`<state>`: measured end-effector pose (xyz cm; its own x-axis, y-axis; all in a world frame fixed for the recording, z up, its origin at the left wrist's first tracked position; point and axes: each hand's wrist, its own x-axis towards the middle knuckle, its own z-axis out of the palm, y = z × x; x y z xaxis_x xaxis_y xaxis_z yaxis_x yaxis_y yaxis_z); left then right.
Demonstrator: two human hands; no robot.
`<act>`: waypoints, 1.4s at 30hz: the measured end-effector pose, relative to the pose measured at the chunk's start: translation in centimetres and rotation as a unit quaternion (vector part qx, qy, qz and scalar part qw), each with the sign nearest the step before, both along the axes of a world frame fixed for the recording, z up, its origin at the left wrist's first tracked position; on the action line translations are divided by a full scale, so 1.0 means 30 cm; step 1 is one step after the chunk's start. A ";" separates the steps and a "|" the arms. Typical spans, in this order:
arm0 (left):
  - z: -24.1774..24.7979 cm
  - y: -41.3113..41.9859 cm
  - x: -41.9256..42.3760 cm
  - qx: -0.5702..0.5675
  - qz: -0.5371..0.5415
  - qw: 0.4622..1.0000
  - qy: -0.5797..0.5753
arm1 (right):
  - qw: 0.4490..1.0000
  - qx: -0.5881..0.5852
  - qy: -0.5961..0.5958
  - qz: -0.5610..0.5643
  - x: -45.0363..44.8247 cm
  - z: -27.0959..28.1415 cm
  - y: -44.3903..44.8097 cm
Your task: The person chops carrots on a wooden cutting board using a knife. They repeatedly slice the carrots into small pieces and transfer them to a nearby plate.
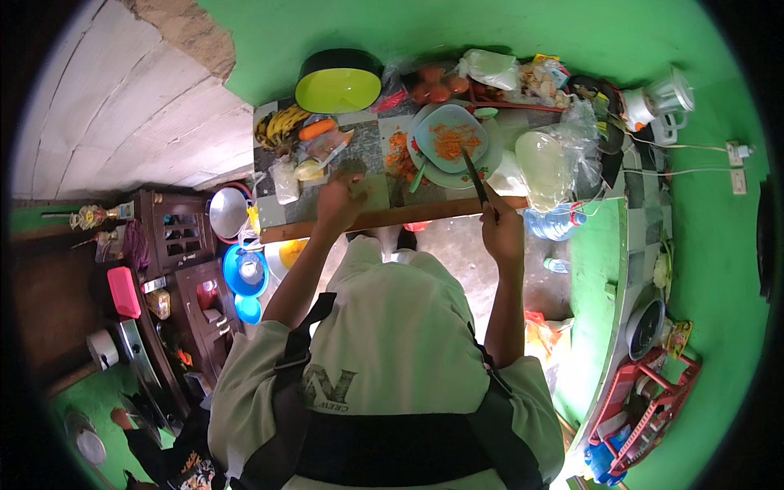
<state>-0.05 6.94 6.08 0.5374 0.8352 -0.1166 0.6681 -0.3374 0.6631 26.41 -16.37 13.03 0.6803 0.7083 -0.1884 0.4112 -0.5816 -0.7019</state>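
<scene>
My right hand (502, 226) grips a knife (473, 174) by its handle. The blade points away from me, its tip over the shredded carrot (453, 141) in a pale square plate (442, 160). That plate rests on a larger round plate with a floral rim (493, 162). My left hand (340, 205) is over the tabletop near its front edge, slightly blurred, fingers partly curled and thumb apart; I see nothing held in it. Beyond it lie a whole carrot (316, 129), a peeled pale vegetable piece (309, 170) and a plastic bag (285, 182). More shredded carrot (401, 160) lies left of the plates.
Bananas (282, 125) and a green basin (339, 90) stand at the back left. Bagged tomatoes (438, 86), a blender (658, 98) and a clear plastic container (539, 162) are along the back and right. A green-handled utensil (418, 177) leans by the plates. Another person's arm (144, 447) shows at lower left.
</scene>
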 end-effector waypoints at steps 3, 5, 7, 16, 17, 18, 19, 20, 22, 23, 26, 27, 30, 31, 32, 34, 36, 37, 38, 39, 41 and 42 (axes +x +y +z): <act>-0.051 -0.041 -0.044 0.056 -0.010 0.996 -0.067 | 0.992 0.037 0.118 -0.013 0.004 -0.059 -0.016; -0.073 -0.054 -0.024 0.076 0.004 0.992 -0.095 | 0.988 0.029 0.149 -0.021 0.007 -0.080 -0.037; -0.095 -0.055 -0.014 0.080 0.011 0.991 -0.108 | 0.985 0.037 0.165 -0.037 0.006 -0.090 -0.057; -0.121 -0.024 0.014 0.115 -0.030 0.992 -0.034 | 0.979 0.087 0.175 -0.063 -0.052 -0.136 -0.112; -0.113 -0.033 0.025 0.110 -0.023 0.993 -0.040 | 0.979 0.090 0.173 -0.063 -0.062 -0.134 -0.115; -0.095 -0.030 0.046 0.106 -0.017 0.993 -0.046 | 0.977 0.092 0.181 -0.066 -0.072 -0.131 -0.117; -0.078 -0.026 0.076 0.070 -0.013 0.994 -0.081 | 0.979 0.094 0.173 -0.062 -0.077 -0.137 -0.122; -0.062 -0.027 0.113 0.033 -0.010 0.993 -0.115 | 0.980 0.097 0.164 -0.059 -0.079 -0.151 -0.125; 0.007 -0.031 0.206 -0.018 -0.022 0.985 -0.168 | 0.983 0.102 0.146 -0.051 -0.087 -0.149 -0.128; 0.052 -0.030 0.273 -0.032 -0.038 0.981 -0.189 | 0.983 0.109 0.140 -0.054 -0.088 -0.151 -0.130; 0.095 -0.013 0.423 -0.019 -0.072 0.982 -0.175 | 0.983 0.113 0.134 -0.053 -0.101 -0.139 -0.124; 0.102 -0.005 0.465 -0.006 -0.087 0.983 -0.159 | 0.984 0.104 0.133 -0.059 -0.101 -0.125 -0.125; 0.122 -0.010 0.499 0.020 -0.097 0.981 -0.164 | 0.981 0.111 0.141 -0.074 -0.112 -0.119 -0.134; 0.117 -0.009 0.494 0.015 -0.097 0.979 -0.178 | 0.979 0.118 0.146 -0.079 -0.117 -0.123 -0.134; 0.100 -0.007 0.479 0.011 -0.096 0.977 -0.192 | 0.979 0.127 0.139 -0.078 -0.114 -0.126 -0.133; 0.059 0.000 0.411 -0.034 -0.082 0.975 -0.203 | 0.976 0.148 0.142 -0.075 -0.128 -0.146 -0.134; 0.009 0.009 0.334 -0.110 -0.054 0.971 -0.203 | 0.974 0.143 0.155 -0.086 -0.126 -0.158 -0.131; 0.008 0.013 0.287 -0.099 -0.053 0.975 -0.191 | 0.973 0.148 0.157 -0.085 -0.128 -0.160 -0.123; 0.007 0.020 0.247 -0.085 -0.054 0.979 -0.177 | 0.975 0.173 0.125 -0.068 -0.120 -0.209 -0.125; -0.018 0.037 0.206 -0.019 -0.056 0.982 -0.177 | 0.974 0.200 0.096 -0.053 -0.130 -0.262 -0.114; -0.043 0.076 0.112 0.026 -0.038 0.986 -0.160 | 0.978 0.161 0.119 -0.052 -0.136 -0.214 -0.060; -0.026 0.077 0.087 0.003 -0.016 0.989 -0.150 | 0.977 0.156 0.131 -0.062 -0.144 -0.173 -0.025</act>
